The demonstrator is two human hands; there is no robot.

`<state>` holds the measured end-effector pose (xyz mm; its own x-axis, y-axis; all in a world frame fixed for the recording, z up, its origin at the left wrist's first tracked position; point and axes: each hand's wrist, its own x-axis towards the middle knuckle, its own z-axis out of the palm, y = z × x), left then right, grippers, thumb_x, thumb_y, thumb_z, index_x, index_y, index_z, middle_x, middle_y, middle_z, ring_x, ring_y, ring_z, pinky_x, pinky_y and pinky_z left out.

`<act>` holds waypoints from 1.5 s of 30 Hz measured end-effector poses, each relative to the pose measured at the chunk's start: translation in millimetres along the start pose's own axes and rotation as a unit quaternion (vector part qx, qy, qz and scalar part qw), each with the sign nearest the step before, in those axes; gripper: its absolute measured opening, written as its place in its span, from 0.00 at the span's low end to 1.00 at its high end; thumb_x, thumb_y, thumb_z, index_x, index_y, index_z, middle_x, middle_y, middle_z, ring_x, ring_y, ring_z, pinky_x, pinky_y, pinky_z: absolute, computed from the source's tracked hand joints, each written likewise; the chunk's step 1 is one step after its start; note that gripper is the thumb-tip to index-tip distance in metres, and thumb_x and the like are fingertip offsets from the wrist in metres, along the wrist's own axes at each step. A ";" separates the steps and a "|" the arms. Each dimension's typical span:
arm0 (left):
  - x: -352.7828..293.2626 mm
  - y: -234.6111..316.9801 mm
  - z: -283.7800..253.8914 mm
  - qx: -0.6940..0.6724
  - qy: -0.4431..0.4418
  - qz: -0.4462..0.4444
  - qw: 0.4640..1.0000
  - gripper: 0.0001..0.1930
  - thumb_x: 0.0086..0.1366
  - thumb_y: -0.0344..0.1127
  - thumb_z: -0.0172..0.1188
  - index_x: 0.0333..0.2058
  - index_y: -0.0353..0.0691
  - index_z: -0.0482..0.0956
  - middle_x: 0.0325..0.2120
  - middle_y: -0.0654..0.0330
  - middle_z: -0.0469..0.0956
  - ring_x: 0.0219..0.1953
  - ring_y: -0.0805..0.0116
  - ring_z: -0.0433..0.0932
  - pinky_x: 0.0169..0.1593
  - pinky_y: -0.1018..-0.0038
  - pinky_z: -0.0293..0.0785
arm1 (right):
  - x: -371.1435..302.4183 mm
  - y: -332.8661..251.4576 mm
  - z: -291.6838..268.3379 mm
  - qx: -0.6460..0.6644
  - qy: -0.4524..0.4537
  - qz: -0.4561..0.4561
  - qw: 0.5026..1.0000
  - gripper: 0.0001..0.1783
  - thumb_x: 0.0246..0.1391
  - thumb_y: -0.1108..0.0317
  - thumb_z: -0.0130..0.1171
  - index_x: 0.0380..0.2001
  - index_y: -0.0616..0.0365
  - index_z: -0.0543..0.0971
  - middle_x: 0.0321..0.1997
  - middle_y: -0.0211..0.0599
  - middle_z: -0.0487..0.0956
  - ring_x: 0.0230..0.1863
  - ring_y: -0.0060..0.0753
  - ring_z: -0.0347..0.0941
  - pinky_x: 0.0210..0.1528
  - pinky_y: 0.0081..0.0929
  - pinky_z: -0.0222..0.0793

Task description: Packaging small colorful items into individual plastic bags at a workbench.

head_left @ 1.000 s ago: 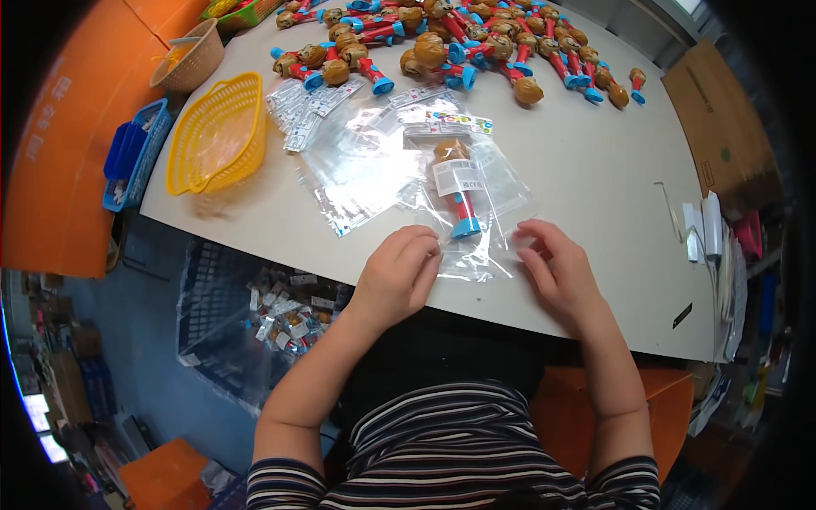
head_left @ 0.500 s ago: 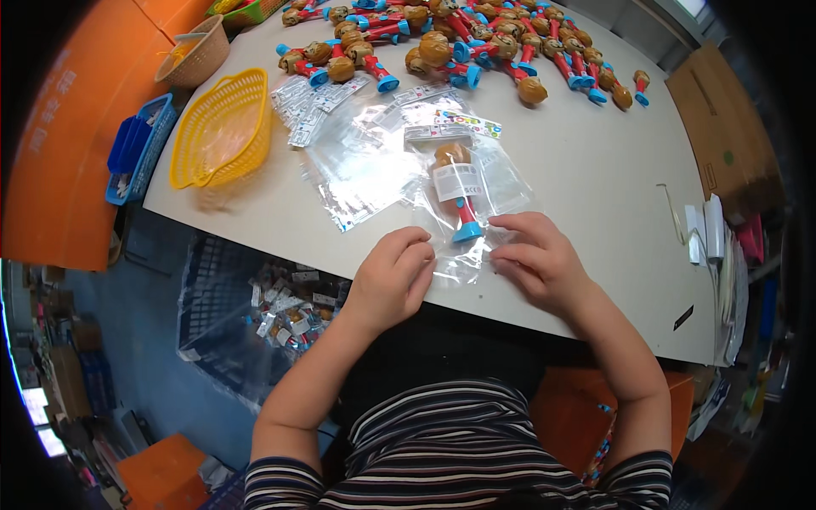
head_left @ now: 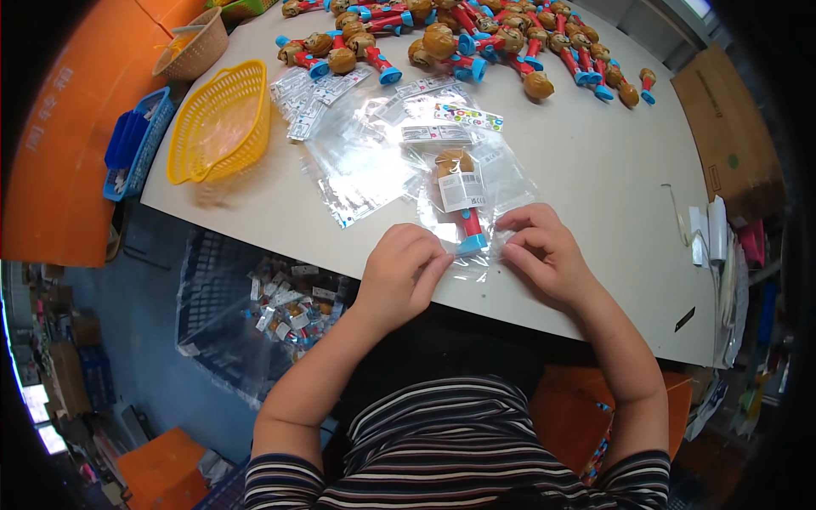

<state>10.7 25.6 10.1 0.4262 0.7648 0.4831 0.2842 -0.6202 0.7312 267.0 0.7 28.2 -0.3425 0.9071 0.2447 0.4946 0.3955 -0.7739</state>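
A toy figure (head_left: 470,223) with a round brown head, a red body and a blue base lies inside a clear plastic bag (head_left: 472,274) on the table. A white label wraps the figure below its head, and a printed header (head_left: 467,116) shows beyond it. My left hand (head_left: 401,274) pinches the bag's near left edge, fingertips beside the blue base. At the right edge, my right hand (head_left: 546,255) has thumb and fingers closed on the film. Flat empty clear bags (head_left: 357,174) with printed headers lie to the left and partly under the filled one.
Many similar loose figures (head_left: 510,38) are heaped at the table's far side. A yellow basket (head_left: 180,153) stands at the left, beside a blue basket (head_left: 160,140). Below the table edge, a lined dark blue crate (head_left: 200,285) holds bagged figures. A cardboard box (head_left: 731,127) stands right.
My left hand has shifted right, up to the figure's blue base. The bagged figure has slid slightly nearer to me and right. My right hand has moved slightly right, its fingers drawn together.
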 end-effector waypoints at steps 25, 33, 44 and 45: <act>7.0 14.2 -2.1 0.004 0.012 -0.206 0.978 0.07 0.58 0.32 0.66 0.29 0.34 0.81 0.28 0.53 0.78 0.33 0.56 0.78 0.38 0.67 0.74 | 13.5 -23.8 2.7 -0.020 -0.005 0.161 0.987 0.09 0.53 0.66 0.67 0.33 0.58 0.79 0.51 0.36 0.73 0.57 0.36 0.65 0.50 0.27 0.68; 8.3 8.1 -1.1 0.048 -0.008 -0.200 0.979 0.07 0.60 0.31 0.66 0.31 0.34 0.80 0.28 0.55 0.77 0.29 0.60 0.79 0.36 0.69 0.75 | 16.9 -8.1 4.6 0.044 0.004 0.237 0.970 0.05 0.58 0.71 0.62 0.36 0.62 0.79 0.45 0.34 0.78 0.42 0.23 0.73 0.43 0.21 0.70; 99.3 -0.3 26.5 0.049 0.092 -0.315 0.943 0.46 0.54 0.38 0.71 0.63 0.30 0.50 0.47 0.31 0.72 0.47 0.42 0.78 0.51 0.58 0.75 | 26.6 -12.6 16.8 0.223 0.029 0.175 0.959 0.06 0.60 0.69 0.61 0.33 0.60 0.77 0.66 0.44 0.66 0.61 0.35 0.69 0.55 0.28 0.71; 101.9 -2.3 31.2 0.099 0.082 -0.289 0.949 0.47 0.53 0.36 0.71 0.64 0.31 0.49 0.48 0.31 0.71 0.48 0.40 0.77 0.52 0.57 0.74 | 26.0 -11.6 17.3 0.219 0.030 0.173 0.960 0.06 0.60 0.69 0.61 0.33 0.60 0.77 0.66 0.44 0.66 0.61 0.35 0.69 0.55 0.28 0.71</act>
<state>80.3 99.5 42.5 0.0151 0.9940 0.1087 0.5921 -0.0965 0.8000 238.5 17.2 33.4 -0.1655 0.9850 -0.0480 0.1822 -0.0173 -0.9831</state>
